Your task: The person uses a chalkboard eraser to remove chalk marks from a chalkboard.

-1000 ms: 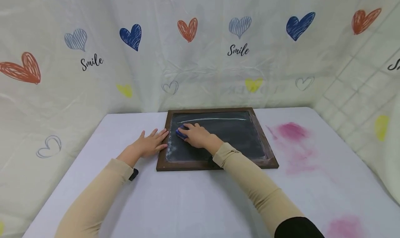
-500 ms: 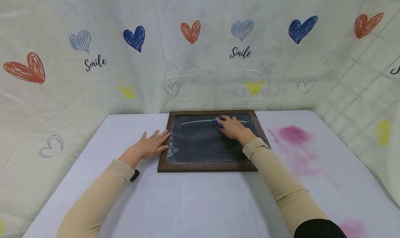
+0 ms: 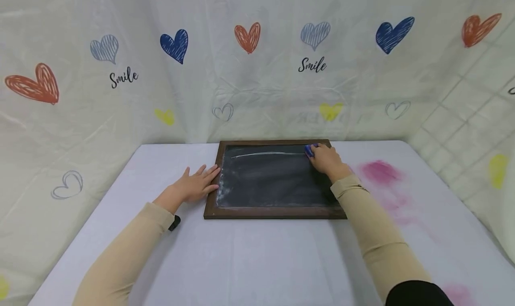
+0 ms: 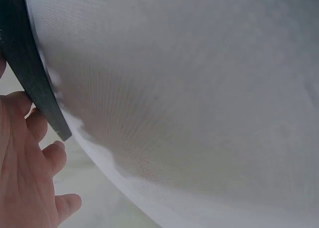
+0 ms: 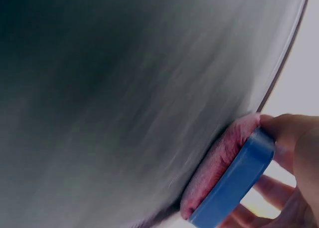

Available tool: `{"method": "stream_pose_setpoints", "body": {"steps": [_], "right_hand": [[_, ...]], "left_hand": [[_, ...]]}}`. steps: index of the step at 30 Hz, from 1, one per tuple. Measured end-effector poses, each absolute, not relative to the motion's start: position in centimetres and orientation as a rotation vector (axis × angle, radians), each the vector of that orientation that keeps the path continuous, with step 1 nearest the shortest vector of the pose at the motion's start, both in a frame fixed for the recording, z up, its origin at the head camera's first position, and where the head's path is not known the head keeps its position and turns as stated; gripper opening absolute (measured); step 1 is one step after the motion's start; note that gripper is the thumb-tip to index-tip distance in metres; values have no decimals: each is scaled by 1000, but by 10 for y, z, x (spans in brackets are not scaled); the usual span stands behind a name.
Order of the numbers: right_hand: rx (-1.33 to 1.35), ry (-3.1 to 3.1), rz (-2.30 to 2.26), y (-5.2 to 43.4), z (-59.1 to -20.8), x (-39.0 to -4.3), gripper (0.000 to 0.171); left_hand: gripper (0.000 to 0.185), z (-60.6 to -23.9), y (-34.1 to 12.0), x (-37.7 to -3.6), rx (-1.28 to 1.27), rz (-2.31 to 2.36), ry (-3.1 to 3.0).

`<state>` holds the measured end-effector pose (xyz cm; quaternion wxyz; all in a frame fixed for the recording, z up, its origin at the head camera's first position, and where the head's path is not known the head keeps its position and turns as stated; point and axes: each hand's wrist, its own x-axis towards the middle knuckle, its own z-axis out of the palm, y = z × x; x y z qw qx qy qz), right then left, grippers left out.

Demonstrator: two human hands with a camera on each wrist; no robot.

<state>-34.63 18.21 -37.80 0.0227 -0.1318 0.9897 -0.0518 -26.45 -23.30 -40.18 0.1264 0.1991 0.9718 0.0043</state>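
A dark chalkboard (image 3: 273, 181) in a brown wooden frame lies flat on the white table (image 3: 249, 257). A thin white chalk line (image 3: 267, 153) runs along its top. My right hand (image 3: 327, 159) grips a blue eraser (image 3: 309, 150) and presses it on the board's top right corner. The right wrist view shows the blue eraser (image 5: 234, 180) with its pink felt (image 5: 212, 165) against the dark board (image 5: 109, 98). My left hand (image 3: 197, 184) lies flat and open on the table, fingertips touching the frame's left edge. In the left wrist view the left hand (image 4: 27, 163) is beside the frame's edge (image 4: 30, 68).
Pink chalk smears (image 3: 378, 174) mark the table right of the board, with another pink smear (image 3: 454, 292) near the front right. A white curtain (image 3: 257, 60) printed with hearts hangs behind and along both sides. White chalk dust (image 3: 223, 187) clings to the board's left side.
My right hand has swept the eraser from the board's left side across to the top right corner. The chalk line's right end is gone. The left hand has stayed put.
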Motion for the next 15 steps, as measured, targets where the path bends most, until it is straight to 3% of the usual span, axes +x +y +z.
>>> {"method": "stream_pose_setpoints", "body": {"steps": [15], "right_hand": [[-403, 3053, -150, 125, -385, -358, 53]], "left_hand": [[68, -395, -233, -264, 572, -20, 2816]]}}
